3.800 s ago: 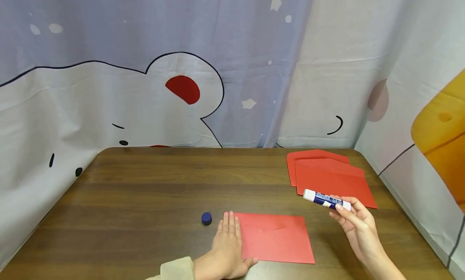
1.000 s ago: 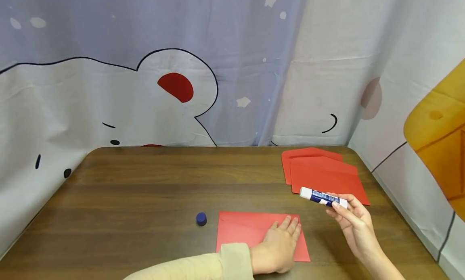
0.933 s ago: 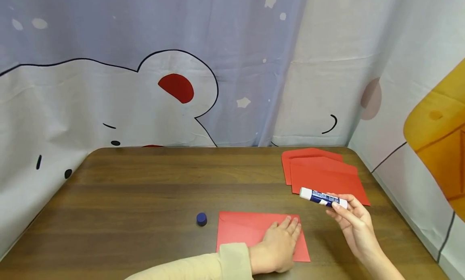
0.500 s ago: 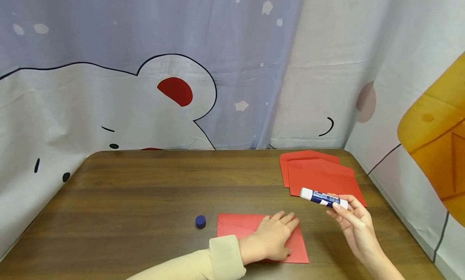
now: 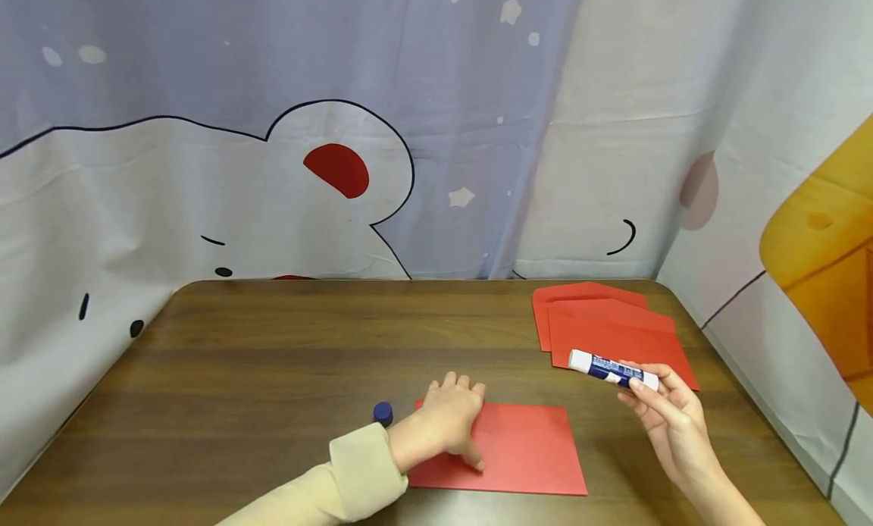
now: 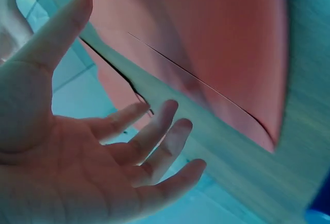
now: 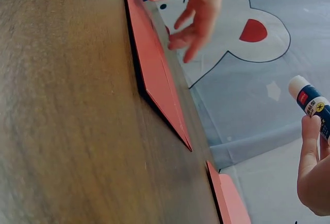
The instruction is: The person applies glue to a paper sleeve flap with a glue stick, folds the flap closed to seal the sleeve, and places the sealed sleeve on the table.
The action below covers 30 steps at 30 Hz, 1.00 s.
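A red envelope (image 5: 528, 446) lies flat near the table's front, its flap folded down with the flap edge visible in the left wrist view. Over its left part hovers my left hand (image 5: 446, 416), fingers spread and loosely bent, holding nothing; the right wrist view shows it raised off the paper. My right hand (image 5: 675, 427) pinches a blue and white glue stick (image 5: 610, 369) by its lower end, above the table to the envelope's right. The glue stick is uncapped, its white end pointing left. Its dark blue cap (image 5: 383, 412) stands beside the envelope's left edge, partly behind my left wrist.
Two more red envelopes (image 5: 621, 333) overlap at the back right of the brown wooden table (image 5: 273, 374). A printed curtain (image 5: 470, 132) hangs behind and along the sides of the table.
My left hand has slid from the envelope's left edge to its right side, then lifted and moved back left. The right hand still holds the glue stick in nearly the same place.
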{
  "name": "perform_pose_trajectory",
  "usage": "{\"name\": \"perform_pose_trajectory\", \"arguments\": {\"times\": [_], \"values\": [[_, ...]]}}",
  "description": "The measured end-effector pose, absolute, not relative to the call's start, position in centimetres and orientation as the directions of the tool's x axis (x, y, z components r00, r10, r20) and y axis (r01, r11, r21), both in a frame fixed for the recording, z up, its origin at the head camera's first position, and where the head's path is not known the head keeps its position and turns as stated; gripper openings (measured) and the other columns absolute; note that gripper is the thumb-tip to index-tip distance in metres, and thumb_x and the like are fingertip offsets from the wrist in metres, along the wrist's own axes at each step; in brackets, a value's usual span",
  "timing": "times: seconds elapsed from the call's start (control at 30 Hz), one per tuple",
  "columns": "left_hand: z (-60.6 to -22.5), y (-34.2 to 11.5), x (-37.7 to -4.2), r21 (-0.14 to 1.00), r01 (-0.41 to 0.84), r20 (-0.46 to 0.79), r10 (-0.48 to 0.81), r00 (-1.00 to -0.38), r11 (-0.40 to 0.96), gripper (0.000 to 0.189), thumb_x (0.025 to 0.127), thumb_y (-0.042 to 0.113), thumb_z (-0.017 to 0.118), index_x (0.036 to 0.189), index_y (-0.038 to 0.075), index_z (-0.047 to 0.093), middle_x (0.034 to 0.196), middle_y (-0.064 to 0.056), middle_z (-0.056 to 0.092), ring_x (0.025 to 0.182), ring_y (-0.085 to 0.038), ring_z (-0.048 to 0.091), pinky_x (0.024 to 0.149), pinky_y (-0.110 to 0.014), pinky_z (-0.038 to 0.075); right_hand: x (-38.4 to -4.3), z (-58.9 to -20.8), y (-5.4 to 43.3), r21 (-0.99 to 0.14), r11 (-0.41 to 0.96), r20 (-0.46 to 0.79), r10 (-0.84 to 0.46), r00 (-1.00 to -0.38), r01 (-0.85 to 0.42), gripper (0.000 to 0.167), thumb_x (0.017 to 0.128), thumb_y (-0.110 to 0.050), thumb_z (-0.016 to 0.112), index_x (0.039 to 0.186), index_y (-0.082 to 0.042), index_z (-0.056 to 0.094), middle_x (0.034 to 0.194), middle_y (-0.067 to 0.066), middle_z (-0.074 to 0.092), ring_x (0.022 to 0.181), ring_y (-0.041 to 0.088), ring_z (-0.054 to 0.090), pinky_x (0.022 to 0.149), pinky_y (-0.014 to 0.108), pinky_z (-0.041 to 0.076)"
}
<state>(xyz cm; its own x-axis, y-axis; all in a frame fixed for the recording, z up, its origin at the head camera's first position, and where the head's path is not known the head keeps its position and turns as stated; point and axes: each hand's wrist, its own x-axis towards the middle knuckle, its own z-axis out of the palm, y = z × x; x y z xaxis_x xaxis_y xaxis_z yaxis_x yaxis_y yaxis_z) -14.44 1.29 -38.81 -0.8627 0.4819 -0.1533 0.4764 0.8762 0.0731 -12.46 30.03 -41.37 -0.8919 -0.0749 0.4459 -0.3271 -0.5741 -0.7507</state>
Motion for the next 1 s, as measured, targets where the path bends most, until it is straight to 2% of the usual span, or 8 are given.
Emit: {"name": "perform_pose_trajectory", "arguments": {"times": [0.13, 0.33, 0.67, 0.87, 1.0], "values": [[-39.0, 0.2, -15.0, 0.073, 0.459, -0.179, 0.464, -0.868, 0.886, 0.087, 0.043, 0.051, 0.093, 0.114, 0.016, 0.059, 0.101, -0.003, 0.057, 0.097, -0.021, 0.050, 0.076, -0.036, 0.044, -12.4, -41.2, 30.0, -0.754, -0.569, 0.450, -0.080, -0.890, -0.330, 0.037, 0.095, 0.017, 0.027, 0.109, 0.001, 0.057, 0.118, 0.013, 0.067, 0.101, 0.017, 0.066, 0.082, 0.025, 0.055], [-39.3, -0.6, -15.2, 0.111, 0.435, -0.199, 0.448, -0.871, 0.894, 0.079, 0.042, 0.044, 0.096, 0.106, 0.013, 0.060, 0.096, -0.003, 0.056, 0.094, -0.021, 0.049, 0.075, -0.036, 0.043, -12.3, -41.1, 30.1, -0.760, -0.559, 0.439, -0.064, -0.896, -0.332, 0.036, 0.095, 0.017, 0.028, 0.109, 0.001, 0.057, 0.116, 0.013, 0.068, 0.102, 0.017, 0.066, 0.082, 0.025, 0.055], [-39.8, -1.4, -15.8, 0.197, 0.420, -0.201, 0.456, -0.867, 0.886, 0.083, 0.040, 0.042, 0.097, 0.106, 0.012, 0.058, 0.097, -0.003, 0.052, 0.090, -0.019, 0.043, 0.072, -0.035, 0.041, -12.4, -41.0, 30.1, -0.763, -0.553, 0.442, -0.069, -0.894, -0.335, 0.037, 0.095, 0.017, 0.028, 0.111, 0.002, 0.057, 0.117, 0.013, 0.068, 0.101, 0.017, 0.066, 0.082, 0.025, 0.055], [-39.8, -1.8, -16.7, 0.298, 0.407, -0.216, 0.476, -0.853, 0.864, 0.077, 0.045, 0.038, 0.096, 0.106, 0.010, 0.059, 0.097, -0.002, 0.062, 0.093, -0.022, 0.053, 0.078, -0.035, 0.047, -12.5, -41.1, 30.1, -0.761, -0.558, 0.439, -0.070, -0.896, -0.330, 0.037, 0.095, 0.016, 0.028, 0.111, 0.001, 0.057, 0.116, 0.013, 0.068, 0.101, 0.018, 0.066, 0.083, 0.025, 0.055], [-39.8, -2.1, -17.3, 0.392, 0.389, -0.245, 0.502, -0.829, 0.834, 0.070, 0.050, 0.028, 0.096, 0.108, 0.007, 0.062, 0.098, -0.001, 0.065, 0.098, -0.021, 0.060, 0.084, -0.028, 0.049, -12.5, -41.1, 30.0, -0.763, -0.559, 0.435, -0.070, -0.897, -0.326, 0.036, 0.095, 0.016, 0.028, 0.111, 0.001, 0.058, 0.116, 0.013, 0.068, 0.101, 0.017, 0.066, 0.083, 0.025, 0.055]]}}
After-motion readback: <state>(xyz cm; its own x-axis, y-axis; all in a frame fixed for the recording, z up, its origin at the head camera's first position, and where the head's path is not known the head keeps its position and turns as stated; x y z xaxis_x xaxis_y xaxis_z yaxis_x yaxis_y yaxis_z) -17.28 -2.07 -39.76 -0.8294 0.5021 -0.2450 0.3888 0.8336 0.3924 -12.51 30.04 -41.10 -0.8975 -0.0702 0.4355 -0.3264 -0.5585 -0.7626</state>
